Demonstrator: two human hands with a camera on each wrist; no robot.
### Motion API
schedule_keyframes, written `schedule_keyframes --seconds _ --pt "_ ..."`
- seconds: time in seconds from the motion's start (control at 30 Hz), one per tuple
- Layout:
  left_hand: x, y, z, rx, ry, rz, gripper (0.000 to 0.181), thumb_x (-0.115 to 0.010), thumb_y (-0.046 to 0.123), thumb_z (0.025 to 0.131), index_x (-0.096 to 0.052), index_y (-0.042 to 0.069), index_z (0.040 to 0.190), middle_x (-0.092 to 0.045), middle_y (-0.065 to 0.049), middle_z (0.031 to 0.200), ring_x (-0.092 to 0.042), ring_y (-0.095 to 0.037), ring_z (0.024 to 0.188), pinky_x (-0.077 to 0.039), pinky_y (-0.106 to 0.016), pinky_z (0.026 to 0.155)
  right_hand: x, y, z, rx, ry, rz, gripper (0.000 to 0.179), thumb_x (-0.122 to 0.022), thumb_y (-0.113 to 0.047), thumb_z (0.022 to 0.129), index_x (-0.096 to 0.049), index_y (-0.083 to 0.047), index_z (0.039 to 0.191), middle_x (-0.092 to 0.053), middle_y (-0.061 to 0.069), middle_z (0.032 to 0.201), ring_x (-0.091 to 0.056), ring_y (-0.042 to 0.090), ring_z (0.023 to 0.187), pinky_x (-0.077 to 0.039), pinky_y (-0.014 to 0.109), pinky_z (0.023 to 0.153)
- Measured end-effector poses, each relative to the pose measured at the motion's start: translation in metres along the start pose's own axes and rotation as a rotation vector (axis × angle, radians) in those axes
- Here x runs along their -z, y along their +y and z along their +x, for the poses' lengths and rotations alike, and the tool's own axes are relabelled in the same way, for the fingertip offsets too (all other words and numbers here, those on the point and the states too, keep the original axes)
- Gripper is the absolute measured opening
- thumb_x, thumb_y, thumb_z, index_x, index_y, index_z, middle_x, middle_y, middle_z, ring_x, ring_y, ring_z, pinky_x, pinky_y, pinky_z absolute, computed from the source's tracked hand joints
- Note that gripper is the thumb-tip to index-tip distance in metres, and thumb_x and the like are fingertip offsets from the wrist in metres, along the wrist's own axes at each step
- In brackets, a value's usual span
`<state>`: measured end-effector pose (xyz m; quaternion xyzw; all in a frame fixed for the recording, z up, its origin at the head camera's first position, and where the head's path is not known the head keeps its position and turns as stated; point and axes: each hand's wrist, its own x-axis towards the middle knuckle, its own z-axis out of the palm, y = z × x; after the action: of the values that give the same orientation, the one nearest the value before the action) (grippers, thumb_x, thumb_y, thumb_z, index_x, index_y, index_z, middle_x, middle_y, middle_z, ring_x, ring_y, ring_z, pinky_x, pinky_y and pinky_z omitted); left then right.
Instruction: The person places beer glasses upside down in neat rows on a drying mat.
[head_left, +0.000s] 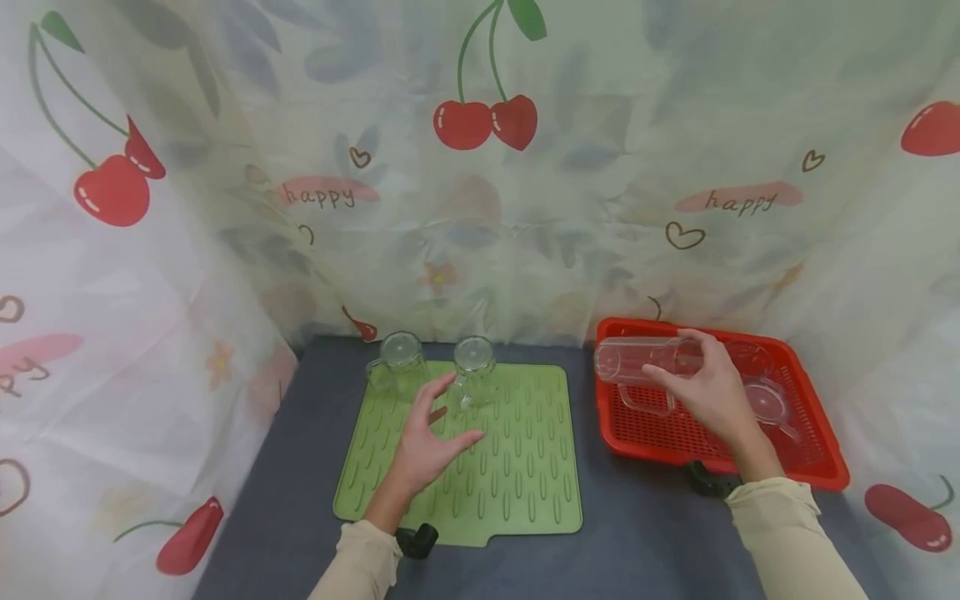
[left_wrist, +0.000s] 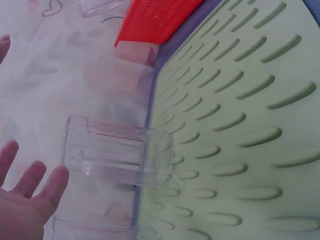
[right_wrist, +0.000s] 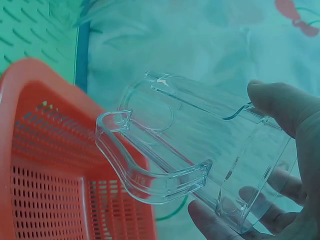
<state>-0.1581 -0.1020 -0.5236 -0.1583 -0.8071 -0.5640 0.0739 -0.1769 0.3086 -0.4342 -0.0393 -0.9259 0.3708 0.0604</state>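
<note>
The likeliest mishap, I judge, is the clear handled mug (right_wrist: 200, 135) slipping or twisting: the right hand (head_left: 712, 392) grips its smooth wall by one end, thumb on one side and fingers on the other, leaving the handle (right_wrist: 155, 185) free and most of the body jutting left. That mug is tipped on its side above the far left part of the red basket (head_left: 816, 412); if lowered or swung carelessly, its handle could catch the basket's edge. The left hand (head_left: 423, 446), fingers and thumb spread and holding nothing, hovers over the green mat (head_left: 525, 467) just beside the right-hand standing mug (head_left: 475, 362); a careless sweep could topple it against the left-hand standing mug (head_left: 403, 358).
</note>
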Motion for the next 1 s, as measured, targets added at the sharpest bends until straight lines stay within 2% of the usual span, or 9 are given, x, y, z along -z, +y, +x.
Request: schedule_keyframes --seconds 0.3,0.47,0.57,0.67,0.8,1.0 --pt "-0.002 0.009 0.004 -0.026 -0.018 -0.027 0.089 -0.087 0.025 0.083 -0.037 0.034 0.156 -0.040 0.000 0.157 -0.042 -0.030 0.145 -0.047 -0.055 0.113 0.000 -0.018 -0.016 0.019 -0.014 0.097 0.091 -0.073 -0.056 0.089 -0.029 -0.014 0.157 -0.044 0.019 0.147 -0.058 0.038 0.116 -0.062 0.053 0.088" --pt "-0.004 0.014 0.005 -0.002 -0.023 -0.069 0.088 -0.087 0.022 0.083 -0.037 0.036 0.155 -0.040 -0.001 0.157 -0.041 -0.030 0.146 -0.048 -0.055 0.113 -0.004 -0.029 -0.023 0.043 -0.038 0.157 0.089 -0.074 -0.051 0.090 -0.028 -0.017 0.157 -0.045 0.017 0.145 -0.058 0.037 0.119 -0.063 0.048 0.089" --pt "-0.005 0.017 0.006 0.019 -0.034 -0.120 0.088 -0.086 0.020 0.083 -0.037 0.036 0.154 -0.038 -0.004 0.158 -0.040 -0.032 0.147 -0.049 -0.055 0.112 -0.007 -0.033 -0.025 0.057 -0.043 0.171 0.086 -0.075 -0.049 0.090 -0.029 -0.017 0.157 -0.046 0.015 0.144 -0.059 0.035 0.120 -0.064 0.040 0.087" --pt "-0.006 0.018 0.008 0.023 -0.039 -0.157 0.088 -0.086 0.018 0.084 -0.037 0.036 0.154 -0.037 -0.006 0.158 -0.041 -0.035 0.147 -0.049 -0.054 0.112 -0.010 -0.037 -0.026 0.077 -0.059 0.205 0.083 -0.075 -0.045 0.091 -0.029 -0.018 0.156 -0.048 0.015 0.142 -0.063 0.035 0.116 -0.062 0.025 0.083" --pt "-0.006 0.022 0.010 0.022 -0.039 -0.155 0.089 -0.086 0.019 0.083 -0.037 0.037 0.154 -0.037 -0.002 0.159 -0.042 -0.033 0.147 -0.050 -0.051 0.112 -0.015 -0.042 -0.028 0.113 -0.079 0.253 0.079 -0.075 -0.039 0.092 -0.031 -0.020 0.156 -0.049 0.014 0.141 -0.064 0.033 0.114 -0.054 0.009 0.083" --pt "-0.006 0.028 0.013 0.003 -0.051 -0.191 0.091 -0.087 0.016 0.083 -0.036 0.038 0.155 -0.037 0.002 0.158 -0.042 -0.032 0.147 -0.050 -0.054 0.111 -0.026 -0.049 -0.034 0.185 -0.080 0.329 0.077 -0.079 -0.026 0.091 -0.035 -0.019 0.154 -0.049 0.010 0.140 -0.059 0.021 0.115 -0.053 0.007 0.086"
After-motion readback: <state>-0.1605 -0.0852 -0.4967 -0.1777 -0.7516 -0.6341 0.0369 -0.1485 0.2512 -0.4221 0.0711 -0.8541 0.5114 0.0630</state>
